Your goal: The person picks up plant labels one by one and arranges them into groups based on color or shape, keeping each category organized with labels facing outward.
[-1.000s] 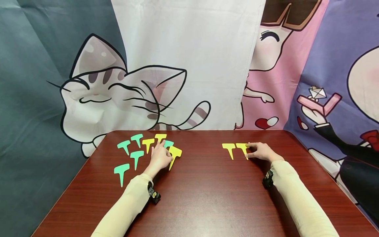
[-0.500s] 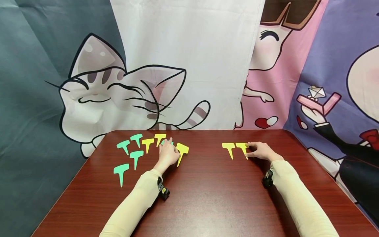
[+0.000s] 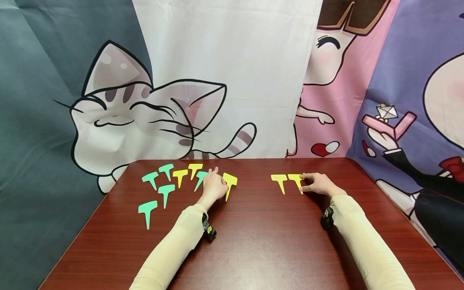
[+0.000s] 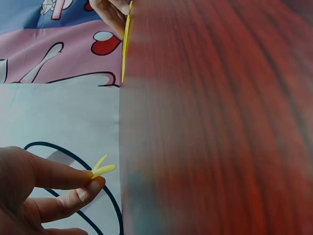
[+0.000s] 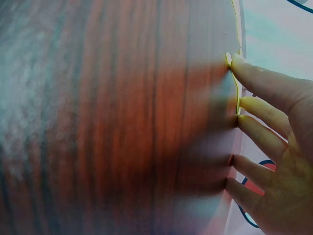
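Observation:
Thumb and forefinger of my left hand (image 3: 214,186) pinch a yellow T-shaped plant label (image 3: 230,181) by its side, raised over the table. In the left wrist view this label (image 4: 104,170) shows edge-on at the fingertips. My right hand (image 3: 318,183) stays at the right, its thumb and fingers spread and touching a yellow plant label (image 3: 295,178) lying on the table. Another yellow label (image 3: 279,179) lies just left of that one. A green plant label (image 3: 200,177) lies beside my left hand, partly behind its fingers.
At the left of the brown table (image 3: 253,241) lie more plant labels: several green ones, such as the nearest green label (image 3: 148,208), and two yellow ones, one of them a yellow label (image 3: 180,174). A cartoon-printed cloth (image 3: 268,80) hangs along the far table edge.
My left hand has moved right with the yellow label, away from the group at the left, uncovering the green label beside it. My right hand has stayed in place.

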{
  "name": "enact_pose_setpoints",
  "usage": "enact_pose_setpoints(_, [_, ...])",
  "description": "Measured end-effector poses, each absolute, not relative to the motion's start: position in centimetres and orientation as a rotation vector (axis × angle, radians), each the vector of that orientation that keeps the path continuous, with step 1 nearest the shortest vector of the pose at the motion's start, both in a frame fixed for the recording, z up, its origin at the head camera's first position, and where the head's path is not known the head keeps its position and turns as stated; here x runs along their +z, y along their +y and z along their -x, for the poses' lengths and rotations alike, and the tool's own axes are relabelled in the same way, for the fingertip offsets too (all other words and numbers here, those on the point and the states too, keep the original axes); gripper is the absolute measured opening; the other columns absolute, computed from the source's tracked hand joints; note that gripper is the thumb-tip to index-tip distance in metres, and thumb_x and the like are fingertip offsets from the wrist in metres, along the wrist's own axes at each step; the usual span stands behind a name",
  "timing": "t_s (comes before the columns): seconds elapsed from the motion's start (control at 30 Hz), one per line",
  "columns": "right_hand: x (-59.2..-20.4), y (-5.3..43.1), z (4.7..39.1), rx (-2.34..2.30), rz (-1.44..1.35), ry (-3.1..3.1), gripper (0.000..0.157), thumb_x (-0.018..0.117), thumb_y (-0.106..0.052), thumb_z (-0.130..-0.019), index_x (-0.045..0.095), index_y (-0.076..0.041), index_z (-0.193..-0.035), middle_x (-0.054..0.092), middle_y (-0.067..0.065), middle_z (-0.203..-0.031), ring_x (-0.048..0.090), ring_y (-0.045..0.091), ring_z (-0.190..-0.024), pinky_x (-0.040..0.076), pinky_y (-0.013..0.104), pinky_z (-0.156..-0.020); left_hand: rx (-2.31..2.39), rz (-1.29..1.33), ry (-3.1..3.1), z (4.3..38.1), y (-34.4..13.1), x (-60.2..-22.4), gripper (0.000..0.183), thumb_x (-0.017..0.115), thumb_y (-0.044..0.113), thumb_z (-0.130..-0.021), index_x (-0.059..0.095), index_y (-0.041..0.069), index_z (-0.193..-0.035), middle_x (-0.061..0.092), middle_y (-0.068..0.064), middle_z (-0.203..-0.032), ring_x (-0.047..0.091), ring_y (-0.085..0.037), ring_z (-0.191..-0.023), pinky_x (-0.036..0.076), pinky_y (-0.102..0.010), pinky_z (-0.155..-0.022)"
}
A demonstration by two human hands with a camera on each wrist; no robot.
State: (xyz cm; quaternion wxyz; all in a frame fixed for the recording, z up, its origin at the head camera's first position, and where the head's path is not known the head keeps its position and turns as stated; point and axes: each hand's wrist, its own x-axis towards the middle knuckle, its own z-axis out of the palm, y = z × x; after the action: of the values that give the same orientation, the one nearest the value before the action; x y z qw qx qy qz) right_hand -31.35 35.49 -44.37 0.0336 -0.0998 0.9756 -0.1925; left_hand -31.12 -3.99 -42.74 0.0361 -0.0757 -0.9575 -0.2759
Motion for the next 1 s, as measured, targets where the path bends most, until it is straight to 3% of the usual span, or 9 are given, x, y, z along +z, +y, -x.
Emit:
enact_pose_setpoints(0.73, [-44.2,35.5,31.3,-0.607,0.274,2.976,0.072,0.074,-0.041,-0.079,0.052,-0.001,-0.134,0.048,0.025,-0.138,0.038,0.049,-0.129,0.031,0.063,-0.104,-0.870,0.186,-2.956,31.9,-0.8,-43.0,0.030,0.057,0.007,-0.078,0.054,0.010,-0.049,0.038,-0.013,-0.150,0.022,-0.035,-0.144,0.014,-0.055,-0.116])
enact_pose_setpoints(1.0, [-44.3,35.6,31.5,-0.598,0.290,2.989,0.072,0.073,-0.042,-0.079,0.052,-0.001,-0.134,0.048,0.025,-0.138,0.038,0.049,-0.128,0.031,0.063,-0.103,-0.873,0.155,-2.980,32.6,0.9,-43.5,0.025,0.057,0.009,-0.079,0.056,0.010,-0.054,0.037,-0.012,-0.150,0.021,-0.034,-0.144,0.013,-0.054,-0.117])
